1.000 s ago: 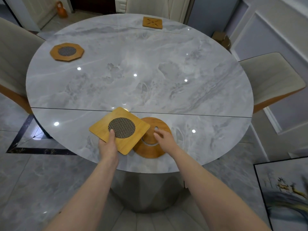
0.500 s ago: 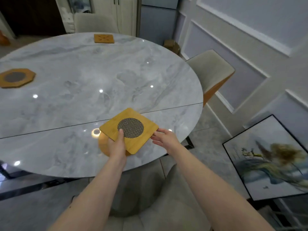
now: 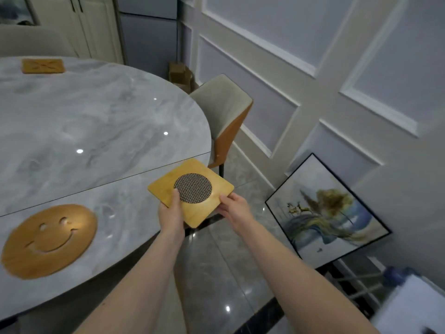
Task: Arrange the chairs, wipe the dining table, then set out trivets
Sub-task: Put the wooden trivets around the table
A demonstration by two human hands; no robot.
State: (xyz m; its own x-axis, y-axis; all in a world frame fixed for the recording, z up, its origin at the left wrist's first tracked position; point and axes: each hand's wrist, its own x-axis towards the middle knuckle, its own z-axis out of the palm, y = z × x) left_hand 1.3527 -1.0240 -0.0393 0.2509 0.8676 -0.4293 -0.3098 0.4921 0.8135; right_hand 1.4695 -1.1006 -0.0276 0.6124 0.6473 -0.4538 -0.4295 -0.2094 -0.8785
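Holding the square bamboo trivet (image 3: 191,192) over the bench (image 3: 101,131) edge, the left hand (image 3: 171,216) pinches its near corner, thumb on top; the right hand (image 3: 234,208) fingers (image 3: 222,198) grip its side, probably to carry it level toward the chair (image 3: 225,116) place. The smiley trivet (image 3: 49,239) lies on the bench already.

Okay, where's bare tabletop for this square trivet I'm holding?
Bare marble runs between the smiley trivet and the far wooden trivet, and along the table edge beside the chair. Only the near-left corner is taken.
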